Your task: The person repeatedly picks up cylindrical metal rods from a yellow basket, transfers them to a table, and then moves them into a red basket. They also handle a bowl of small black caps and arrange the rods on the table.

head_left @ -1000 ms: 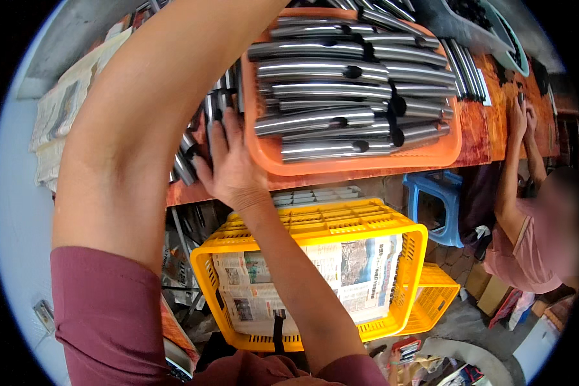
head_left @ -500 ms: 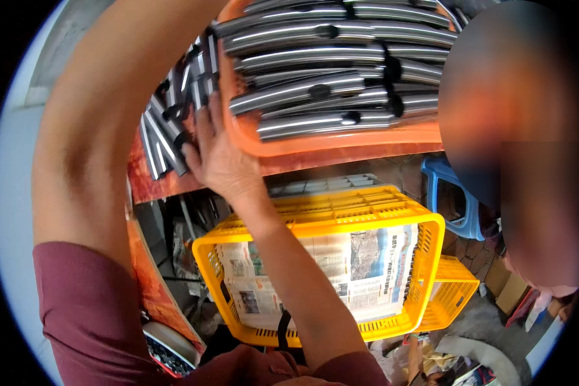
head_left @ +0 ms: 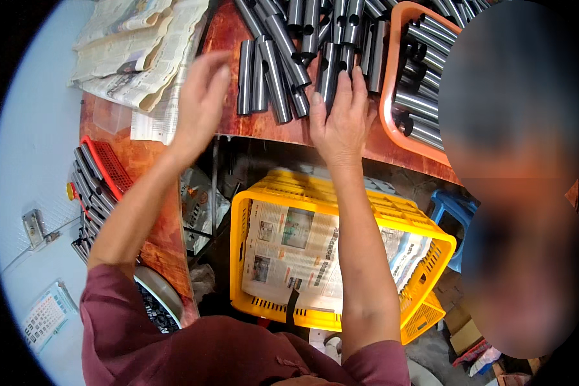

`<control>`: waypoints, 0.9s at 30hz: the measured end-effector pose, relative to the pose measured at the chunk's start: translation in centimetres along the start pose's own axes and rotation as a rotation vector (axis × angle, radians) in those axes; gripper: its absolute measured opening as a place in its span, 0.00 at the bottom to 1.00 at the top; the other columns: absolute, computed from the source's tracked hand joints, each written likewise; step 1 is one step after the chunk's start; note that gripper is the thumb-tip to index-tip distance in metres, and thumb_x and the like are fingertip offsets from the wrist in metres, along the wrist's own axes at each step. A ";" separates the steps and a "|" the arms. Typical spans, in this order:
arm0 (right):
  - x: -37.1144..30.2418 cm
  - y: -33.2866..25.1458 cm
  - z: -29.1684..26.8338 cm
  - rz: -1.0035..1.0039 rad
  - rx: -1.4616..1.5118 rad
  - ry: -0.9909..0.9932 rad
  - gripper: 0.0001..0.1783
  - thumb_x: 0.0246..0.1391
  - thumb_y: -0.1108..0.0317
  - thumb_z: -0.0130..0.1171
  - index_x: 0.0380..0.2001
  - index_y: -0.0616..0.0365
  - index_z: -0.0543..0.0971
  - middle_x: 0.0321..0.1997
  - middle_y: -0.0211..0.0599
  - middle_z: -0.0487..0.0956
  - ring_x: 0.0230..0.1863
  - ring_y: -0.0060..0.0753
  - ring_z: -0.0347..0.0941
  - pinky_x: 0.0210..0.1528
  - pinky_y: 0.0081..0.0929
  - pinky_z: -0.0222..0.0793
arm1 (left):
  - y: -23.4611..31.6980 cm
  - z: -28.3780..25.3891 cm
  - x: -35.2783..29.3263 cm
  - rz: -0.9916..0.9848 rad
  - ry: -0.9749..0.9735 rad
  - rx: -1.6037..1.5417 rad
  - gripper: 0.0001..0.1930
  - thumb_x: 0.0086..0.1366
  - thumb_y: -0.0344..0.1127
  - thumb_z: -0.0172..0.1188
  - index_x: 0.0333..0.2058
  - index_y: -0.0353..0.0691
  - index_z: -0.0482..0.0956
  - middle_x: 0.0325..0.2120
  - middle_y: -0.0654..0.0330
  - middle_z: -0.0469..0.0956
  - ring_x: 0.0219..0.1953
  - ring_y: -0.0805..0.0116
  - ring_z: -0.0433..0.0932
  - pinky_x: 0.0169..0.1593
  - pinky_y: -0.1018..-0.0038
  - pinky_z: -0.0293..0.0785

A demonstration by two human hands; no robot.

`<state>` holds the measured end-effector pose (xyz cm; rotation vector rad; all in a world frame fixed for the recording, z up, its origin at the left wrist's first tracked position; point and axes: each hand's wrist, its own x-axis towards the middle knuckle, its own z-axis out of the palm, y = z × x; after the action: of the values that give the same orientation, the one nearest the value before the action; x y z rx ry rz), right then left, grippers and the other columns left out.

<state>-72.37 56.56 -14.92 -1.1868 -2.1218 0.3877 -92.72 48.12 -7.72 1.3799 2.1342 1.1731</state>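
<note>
Several shiny dark metal tubes point(head_left: 273, 80), each with a round hole near an end, lie loosely heaped on the red-brown table. My right hand point(head_left: 342, 128) reaches over the near edge of this heap. Its fingers are stretched and spread, with the fingertips at a tube point(head_left: 328, 77) and its neighbours. To the left of the tubes, my left hand point(head_left: 201, 96) is raised near the newspapers, slightly smeared by motion. Its thumb and fingers are apart and nothing shows in them. An orange tray point(head_left: 387, 106) holding rows of similar tubes stands right of my right hand.
Folded newspapers point(head_left: 135, 58) lie at the table's far left. Below the table edge is a yellow crate point(head_left: 238, 257) lined with newspaper. A red basket point(head_left: 109, 167) sits by more tubes at left, above a bowl point(head_left: 164, 283) of small dark parts. A blue stool point(head_left: 441, 206) is right.
My view has swung left, bringing newspapers into sight. My left arm, formerly stretched far up past the picture's top, has come back down. My right hand has stayed by the loose tubes.
</note>
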 end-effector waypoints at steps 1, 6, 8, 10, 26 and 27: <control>-0.1 -0.1 0.1 0.003 0.027 0.008 0.31 0.56 0.53 0.57 0.55 0.68 0.69 0.64 0.62 0.62 0.55 0.63 0.68 0.54 0.49 0.68 | -0.8 -0.1 -1.7 0.016 -0.005 -0.042 0.16 0.69 0.33 0.51 0.52 0.31 0.71 0.45 0.54 0.72 0.48 0.64 0.73 0.52 0.72 0.71; -0.4 0.7 1.4 0.024 0.253 0.077 0.33 0.56 0.54 0.57 0.56 0.70 0.66 0.63 0.67 0.60 0.58 0.70 0.63 0.59 0.52 0.62 | -4.2 2.3 -5.3 0.009 0.083 -0.057 0.21 0.68 0.36 0.53 0.55 0.31 0.68 0.52 0.49 0.68 0.55 0.57 0.69 0.60 0.68 0.63; -0.3 1.5 2.1 -0.102 0.192 0.122 0.31 0.54 0.54 0.57 0.53 0.69 0.68 0.61 0.64 0.63 0.58 0.66 0.63 0.59 0.53 0.60 | -3.7 3.2 -5.5 -0.028 0.058 -0.057 0.23 0.68 0.37 0.54 0.57 0.31 0.66 0.55 0.49 0.67 0.58 0.57 0.67 0.63 0.67 0.60; -0.7 2.6 3.1 -0.142 0.080 0.161 0.31 0.58 0.52 0.53 0.55 0.66 0.67 0.60 0.62 0.65 0.60 0.60 0.63 0.61 0.49 0.61 | -3.5 3.6 -6.6 -0.160 0.059 -0.146 0.26 0.68 0.40 0.56 0.60 0.31 0.64 0.57 0.49 0.67 0.60 0.60 0.66 0.64 0.68 0.60; -17.0 -6.3 -7.9 0.147 0.254 0.377 0.30 0.46 0.56 0.61 0.44 0.73 0.71 0.54 0.62 0.66 0.55 0.58 0.65 0.57 0.47 0.57 | -4.8 -0.9 -35.9 -0.127 -0.431 0.352 0.21 0.68 0.40 0.54 0.56 0.35 0.71 0.63 0.44 0.57 0.65 0.50 0.59 0.64 0.63 0.57; -19.0 -6.7 -9.6 0.168 0.323 0.347 0.29 0.46 0.58 0.62 0.44 0.71 0.71 0.54 0.61 0.66 0.54 0.58 0.66 0.56 0.46 0.58 | -5.0 -0.9 -37.6 -0.110 -0.484 0.405 0.22 0.68 0.41 0.55 0.55 0.34 0.71 0.63 0.43 0.56 0.65 0.49 0.59 0.65 0.62 0.56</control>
<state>-63.23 36.42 -11.91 -1.1493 -1.6011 0.5347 -78.58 14.02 -16.52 1.4926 2.1087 0.3183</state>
